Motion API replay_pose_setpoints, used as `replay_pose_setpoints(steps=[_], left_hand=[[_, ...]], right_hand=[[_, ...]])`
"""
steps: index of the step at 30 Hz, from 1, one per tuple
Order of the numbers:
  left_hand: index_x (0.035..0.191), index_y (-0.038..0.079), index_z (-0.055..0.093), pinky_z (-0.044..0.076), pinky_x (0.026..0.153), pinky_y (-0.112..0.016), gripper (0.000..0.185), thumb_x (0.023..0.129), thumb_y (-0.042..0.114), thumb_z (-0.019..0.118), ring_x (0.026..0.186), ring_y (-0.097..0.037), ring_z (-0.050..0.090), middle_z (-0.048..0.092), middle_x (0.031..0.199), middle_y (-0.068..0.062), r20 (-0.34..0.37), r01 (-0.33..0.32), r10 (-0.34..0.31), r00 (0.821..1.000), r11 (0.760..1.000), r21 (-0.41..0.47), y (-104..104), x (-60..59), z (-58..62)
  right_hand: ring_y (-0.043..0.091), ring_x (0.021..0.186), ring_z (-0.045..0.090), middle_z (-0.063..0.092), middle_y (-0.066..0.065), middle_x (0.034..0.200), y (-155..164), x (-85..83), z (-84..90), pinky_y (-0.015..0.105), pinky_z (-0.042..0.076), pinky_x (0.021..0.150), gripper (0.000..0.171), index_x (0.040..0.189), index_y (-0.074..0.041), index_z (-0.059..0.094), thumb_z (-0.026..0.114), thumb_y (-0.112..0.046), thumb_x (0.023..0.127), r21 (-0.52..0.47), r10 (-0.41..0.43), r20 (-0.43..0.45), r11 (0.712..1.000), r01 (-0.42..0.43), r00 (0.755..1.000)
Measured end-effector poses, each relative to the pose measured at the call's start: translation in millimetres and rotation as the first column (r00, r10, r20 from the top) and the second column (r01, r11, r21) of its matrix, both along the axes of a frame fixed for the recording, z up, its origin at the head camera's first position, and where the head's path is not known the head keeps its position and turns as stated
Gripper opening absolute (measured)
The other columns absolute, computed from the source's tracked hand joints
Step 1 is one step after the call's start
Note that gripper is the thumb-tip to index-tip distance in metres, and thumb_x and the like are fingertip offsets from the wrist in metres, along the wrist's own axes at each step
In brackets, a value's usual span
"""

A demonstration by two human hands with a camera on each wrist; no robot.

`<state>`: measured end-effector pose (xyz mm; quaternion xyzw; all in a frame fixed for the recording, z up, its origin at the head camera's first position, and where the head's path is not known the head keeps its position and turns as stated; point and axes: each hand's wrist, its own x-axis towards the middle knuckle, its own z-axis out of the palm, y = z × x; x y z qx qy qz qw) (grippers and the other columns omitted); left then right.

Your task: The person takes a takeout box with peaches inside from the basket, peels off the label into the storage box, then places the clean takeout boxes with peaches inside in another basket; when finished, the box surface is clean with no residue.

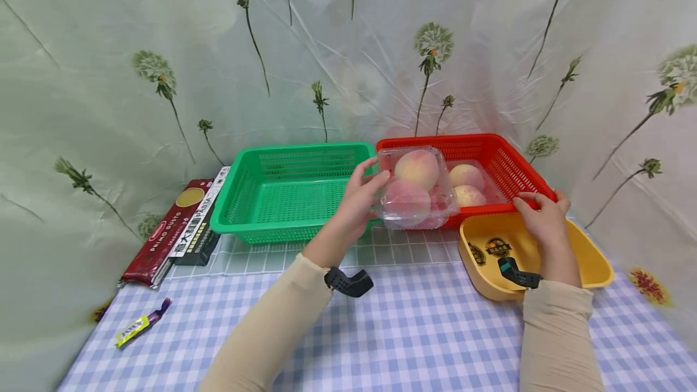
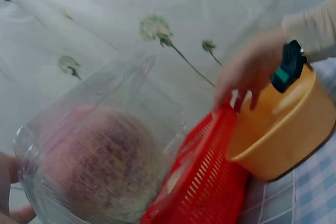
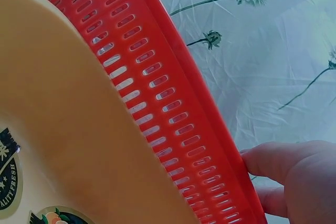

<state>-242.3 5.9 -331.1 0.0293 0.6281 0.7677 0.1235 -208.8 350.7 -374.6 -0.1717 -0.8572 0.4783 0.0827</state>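
My left hand (image 1: 359, 193) grips the left side of a clear plastic box (image 1: 448, 195) of peaches, thumb and fingers spread along its edge. The box is tilted above the front left part of a red basket (image 1: 512, 165). In the left wrist view a peach (image 2: 105, 163) shows large through the plastic. My right hand (image 1: 546, 218) holds the basket's front right corner by the rim; in the right wrist view its fingers (image 3: 281, 158) pinch that rim. Inside the basket sits another clear pack with peaches (image 1: 467, 178), partly hidden behind the held box.
Left of the red basket stands a green basket (image 1: 253, 228). A yellow bin (image 1: 490, 283) with dark stickers is under my right hand. Pasta packs (image 1: 174, 222) lean at the far left, and a small yellow and purple candy (image 1: 138, 326) lies on the checked cloth (image 1: 381, 331).
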Motion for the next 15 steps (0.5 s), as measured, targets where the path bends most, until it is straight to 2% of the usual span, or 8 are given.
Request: replay_pose_setpoints(steps=[4,6,11,15], left_hand=[[0.149,0.033,0.037,0.057,0.089,-0.053,0.057,0.098,0.034,0.063,0.114,-0.031,0.061,0.045,0.146,-0.008,0.017,-0.062,0.062,0.998,0.998,-0.02,23.2,-18.7,2.9],[0.15,0.032,0.036,0.055,0.092,-0.054,0.057,0.098,0.033,0.063,0.118,-0.031,0.058,0.043,0.148,-0.009,0.001,-0.099,0.1,0.995,0.994,-0.054,32.7,-26.5,3.9],[0.153,0.026,0.033,0.045,0.11,-0.048,0.058,0.101,0.028,0.058,0.141,-0.028,0.042,0.036,0.158,-0.008,-0.127,-0.168,0.145,0.981,0.967,-0.191,52.1,-42.2,6.5],[0.153,0.022,0.037,0.04,0.116,-0.041,0.054,0.102,0.022,0.055,0.143,-0.024,0.041,0.043,0.156,-0.007,-0.23,-0.213,0.148,0.962,0.933,-0.29,65.4,-50.8,6.9]], right_hand=[[0.058,0.147,0.0,-0.025,0.021,0.163,3.2,0.5,0.7,0.062,0.011,0.123,0.061,0.143,0.009,0.042,0.043,-0.037,0.103,-0.012,-0.01,0.001,1.0,0.01,1.0],[0.058,0.147,0.0,-0.025,0.02,0.163,3.7,0.4,0.9,0.062,0.01,0.123,0.061,0.143,0.009,0.042,0.043,-0.037,0.103,-0.015,-0.009,0.004,1.0,0.009,1.0],[0.058,0.147,-0.001,-0.025,0.021,0.162,2.4,0.3,1.4,0.062,0.012,0.122,0.06,0.143,0.008,0.042,0.043,-0.037,0.104,-0.01,-0.002,0.003,1.0,0.002,1.0],[0.057,0.148,-0.004,-0.024,0.022,0.162,0.6,0.5,1.0,0.063,0.014,0.121,0.06,0.142,0.009,0.042,0.043,-0.038,0.104,-0.013,0.005,-0.005,1.0,-0.005,1.0]])
